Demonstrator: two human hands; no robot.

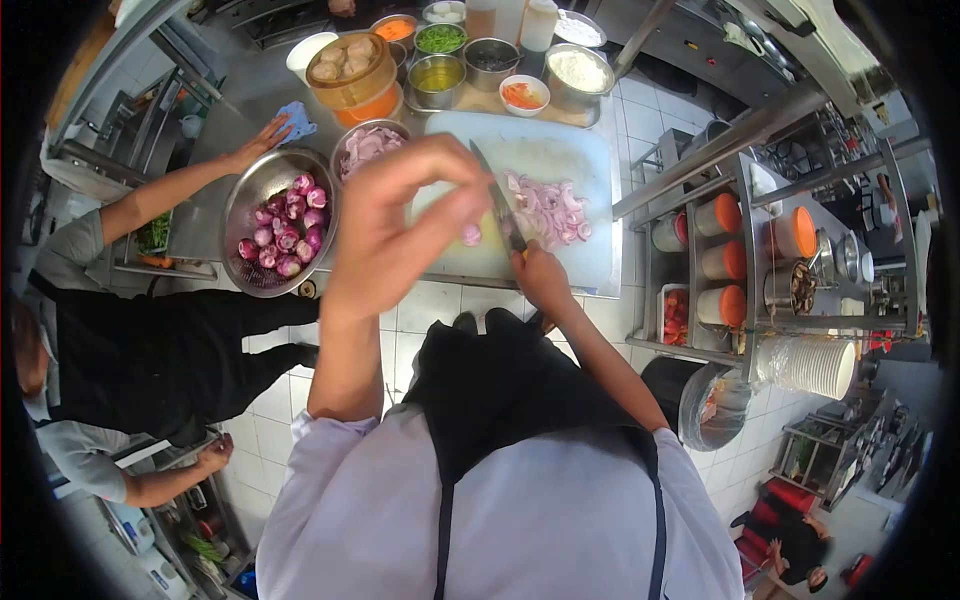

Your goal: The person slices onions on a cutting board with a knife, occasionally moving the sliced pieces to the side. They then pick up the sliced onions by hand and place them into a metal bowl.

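My left hand (405,215) is raised close to the camera, above the left part of the white cutting board (460,125). Its fingers curl toward the thumb, and I cannot make out anything between them. In my right hand (543,275) is the handle of a knife (495,190), its blade pointing away over the board. Sliced onion (550,208) lies on the board to the right of the blade. A small onion piece (471,235) rests left of the blade. Behind my left hand, a metal bowl (370,128) holds more sliced onion.
A steel bowl (238,205) of whole peeled onions stands at the left. Beside it a co-worker's hand (262,142) presses a blue cloth (297,122). A bamboo steamer (352,75) and containers of ingredients line the back. A shelf (745,300) and bin (712,405) stand right.
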